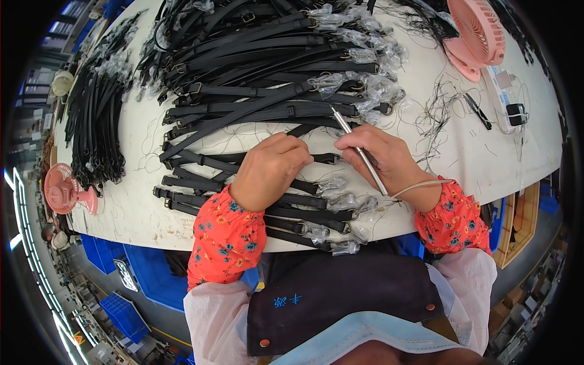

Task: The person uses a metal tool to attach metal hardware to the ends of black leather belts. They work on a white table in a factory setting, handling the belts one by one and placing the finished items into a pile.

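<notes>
My right hand (386, 159) is closed around a slim silver pen-shaped tool (367, 161), its tip pointing up and to the left over the straps. A pale cord (420, 185) runs from the tool's rear end past my wrist. Opposite it, my left hand (272, 167) has its fingers curled and pinched together. What they hold, if anything, is hidden. Right by those fingertips lies the end of a black strap (324, 158). Beneath and around both hands are several more black straps (298, 199) with metal buckles and clear plastic wrapping (351, 204) on their right ends.
A large pile of black straps (255, 61) covers the table's (486, 159) far middle, with another bundle (97, 121) at left. Pink fans (477, 33) stand at both sides. To the right are loose threads (435, 115), a black pen (478, 111) and a power strip (499, 100).
</notes>
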### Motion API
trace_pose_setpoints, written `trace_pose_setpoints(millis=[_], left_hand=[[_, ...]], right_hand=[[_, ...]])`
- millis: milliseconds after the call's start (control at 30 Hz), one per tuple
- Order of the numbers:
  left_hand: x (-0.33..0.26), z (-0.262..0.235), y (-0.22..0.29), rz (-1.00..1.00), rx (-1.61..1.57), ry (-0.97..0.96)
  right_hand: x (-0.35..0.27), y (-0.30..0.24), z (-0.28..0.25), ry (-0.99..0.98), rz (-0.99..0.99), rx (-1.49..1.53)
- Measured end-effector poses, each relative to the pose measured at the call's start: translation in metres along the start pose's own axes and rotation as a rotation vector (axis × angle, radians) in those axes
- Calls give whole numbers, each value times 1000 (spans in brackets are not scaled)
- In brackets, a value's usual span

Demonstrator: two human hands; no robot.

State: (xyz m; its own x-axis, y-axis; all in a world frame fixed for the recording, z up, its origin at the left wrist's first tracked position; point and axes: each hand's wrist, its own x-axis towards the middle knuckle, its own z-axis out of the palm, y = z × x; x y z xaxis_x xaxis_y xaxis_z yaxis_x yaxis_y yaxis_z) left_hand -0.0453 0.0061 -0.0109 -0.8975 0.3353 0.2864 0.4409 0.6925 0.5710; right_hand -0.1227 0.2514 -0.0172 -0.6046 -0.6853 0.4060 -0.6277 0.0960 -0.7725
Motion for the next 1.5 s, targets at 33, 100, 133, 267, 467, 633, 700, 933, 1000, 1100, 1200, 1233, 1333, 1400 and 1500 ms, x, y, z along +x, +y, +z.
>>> trace_pose_setpoints(millis=[33,100,133,267,467,633,700,933,1000,1100,1200,1233,1333,1400,1500], left_hand=[[-1,-1,1,-13,-13,-12],[-1,-5,4,-36,-39,-38],[1,-8,6,-12,6,-53],[2,-10,4,-26,-72,-101],[-1,-18,1,-166,-363,-430],[5,-13,6,-146,-318,-437],[5,-4,5,-132,-275,-246],[19,-2,14,72,106,141],[18,-1,14,70,58,132],[10,3,6,-11,-74,48],[8,5,5,-184,-104,22],[8,5,4,-190,-96,22],[8,7,0,-179,-30,26],[7,7,-1,-136,75,39],[13,7,4,-1,135,147]], right_hand=[[0,0,0,-7,4,1],[0,0,0,-18,13,2],[0,-1,-2,-24,21,-2],[1,-1,-5,44,24,-69],[9,3,-22,61,-92,-526],[8,-2,-24,-6,-56,-663],[7,-4,-25,-10,-44,-694],[7,-3,-24,28,-137,-513],[-1,0,-15,61,-154,-302],[-6,-2,-4,-49,-95,-99],[-4,4,-1,-157,-119,-158],[-3,5,-1,-176,-137,-193],[-1,3,-4,-147,-156,-242],[1,-1,-9,-165,-120,-256],[-1,-3,-11,-198,-58,-227]])
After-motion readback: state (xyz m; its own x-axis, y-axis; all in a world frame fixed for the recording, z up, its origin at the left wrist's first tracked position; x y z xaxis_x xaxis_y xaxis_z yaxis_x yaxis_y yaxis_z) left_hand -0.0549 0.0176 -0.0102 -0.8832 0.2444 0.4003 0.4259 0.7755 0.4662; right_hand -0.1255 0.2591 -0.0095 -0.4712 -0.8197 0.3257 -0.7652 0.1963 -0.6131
